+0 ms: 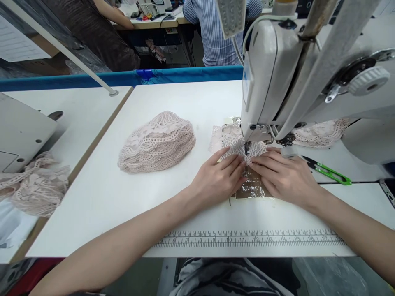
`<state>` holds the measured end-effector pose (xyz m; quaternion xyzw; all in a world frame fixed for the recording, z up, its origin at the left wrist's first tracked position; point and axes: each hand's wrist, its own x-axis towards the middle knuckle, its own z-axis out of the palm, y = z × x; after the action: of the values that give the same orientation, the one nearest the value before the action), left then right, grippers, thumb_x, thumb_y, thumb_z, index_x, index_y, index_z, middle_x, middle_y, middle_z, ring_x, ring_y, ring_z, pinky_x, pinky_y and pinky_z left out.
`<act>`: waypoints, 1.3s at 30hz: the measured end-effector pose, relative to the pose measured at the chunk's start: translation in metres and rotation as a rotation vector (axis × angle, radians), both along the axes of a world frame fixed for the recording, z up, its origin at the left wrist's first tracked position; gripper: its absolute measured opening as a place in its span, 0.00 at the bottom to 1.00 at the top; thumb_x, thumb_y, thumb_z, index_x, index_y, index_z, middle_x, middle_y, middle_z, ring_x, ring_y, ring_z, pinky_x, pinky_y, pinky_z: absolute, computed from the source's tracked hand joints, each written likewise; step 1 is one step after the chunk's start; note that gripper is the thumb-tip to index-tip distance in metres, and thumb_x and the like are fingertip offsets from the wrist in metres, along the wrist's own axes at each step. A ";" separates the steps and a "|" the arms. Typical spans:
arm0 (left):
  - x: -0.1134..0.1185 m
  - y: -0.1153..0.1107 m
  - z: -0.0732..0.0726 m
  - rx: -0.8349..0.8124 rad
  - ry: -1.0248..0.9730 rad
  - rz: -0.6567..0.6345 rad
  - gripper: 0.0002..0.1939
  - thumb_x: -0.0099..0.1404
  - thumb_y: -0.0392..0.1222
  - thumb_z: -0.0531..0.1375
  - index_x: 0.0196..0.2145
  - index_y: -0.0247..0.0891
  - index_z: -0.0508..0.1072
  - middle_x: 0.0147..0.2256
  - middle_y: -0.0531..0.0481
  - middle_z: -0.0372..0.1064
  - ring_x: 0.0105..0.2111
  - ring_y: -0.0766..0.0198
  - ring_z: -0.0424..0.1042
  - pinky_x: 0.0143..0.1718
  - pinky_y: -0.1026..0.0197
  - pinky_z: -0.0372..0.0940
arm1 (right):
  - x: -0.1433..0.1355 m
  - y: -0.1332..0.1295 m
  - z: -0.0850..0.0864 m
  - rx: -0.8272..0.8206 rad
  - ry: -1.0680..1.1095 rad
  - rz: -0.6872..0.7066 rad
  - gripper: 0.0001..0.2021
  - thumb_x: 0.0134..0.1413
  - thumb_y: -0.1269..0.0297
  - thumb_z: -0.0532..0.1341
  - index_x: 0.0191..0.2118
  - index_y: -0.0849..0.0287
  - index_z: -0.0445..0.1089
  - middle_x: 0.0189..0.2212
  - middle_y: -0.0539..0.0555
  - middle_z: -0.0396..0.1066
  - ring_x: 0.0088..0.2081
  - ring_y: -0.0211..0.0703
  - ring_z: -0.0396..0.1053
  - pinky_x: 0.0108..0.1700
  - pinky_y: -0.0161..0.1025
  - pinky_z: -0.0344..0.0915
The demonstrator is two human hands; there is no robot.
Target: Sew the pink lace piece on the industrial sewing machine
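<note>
Pale pink lace fabric lies under the needle and presser foot of a white sewing machine. My left hand holds the lace down left of the needle, fingers bent and close together. On the other side, my right hand grips the lace by the presser foot with its fingers drawn together. Both sets of fingertips nearly meet in front of the needle. Beneath them is a shiny brown taped plate. The fingers partly hide the lace edge.
A stack of lace pieces sits left on the white table. Green-handled thread snips lie right, near more lace behind the machine. A printed ruler runs along the front edge. Another machine stands left; two people are beyond the table.
</note>
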<state>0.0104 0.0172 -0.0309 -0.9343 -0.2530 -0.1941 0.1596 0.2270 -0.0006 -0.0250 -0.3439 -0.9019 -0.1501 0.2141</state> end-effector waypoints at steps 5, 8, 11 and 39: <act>0.001 0.003 -0.001 -0.045 -0.003 0.021 0.19 0.71 0.44 0.52 0.50 0.28 0.72 0.48 0.40 0.73 0.50 0.56 0.73 0.58 0.48 0.63 | -0.001 0.002 0.001 0.013 -0.033 -0.021 0.14 0.53 0.78 0.57 0.43 0.62 0.75 0.43 0.54 0.77 0.41 0.45 0.72 0.44 0.45 0.68; 0.002 0.005 -0.001 -0.064 0.008 0.038 0.20 0.71 0.45 0.52 0.51 0.27 0.71 0.49 0.38 0.72 0.51 0.55 0.72 0.58 0.46 0.62 | -0.002 0.003 0.000 0.031 -0.054 -0.044 0.14 0.54 0.78 0.56 0.44 0.63 0.75 0.44 0.54 0.77 0.41 0.45 0.72 0.45 0.45 0.67; 0.001 0.006 -0.001 -0.071 0.005 0.047 0.21 0.71 0.46 0.52 0.51 0.26 0.71 0.50 0.38 0.71 0.51 0.54 0.72 0.59 0.46 0.61 | -0.002 0.005 -0.002 0.051 -0.063 -0.058 0.14 0.53 0.78 0.57 0.44 0.65 0.74 0.43 0.55 0.77 0.41 0.45 0.72 0.46 0.45 0.67; 0.004 0.020 -0.005 -0.164 -0.038 0.144 0.22 0.72 0.49 0.50 0.53 0.30 0.70 0.52 0.42 0.70 0.54 0.55 0.69 0.60 0.47 0.57 | 0.006 0.009 -0.003 0.048 -0.159 -0.194 0.16 0.61 0.73 0.53 0.51 0.61 0.71 0.44 0.53 0.76 0.41 0.46 0.70 0.55 0.48 0.57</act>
<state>0.0141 0.0377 -0.0361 -0.9197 -0.3373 -0.1788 0.0915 0.2327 0.0083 -0.0282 -0.4111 -0.8747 -0.2185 0.1347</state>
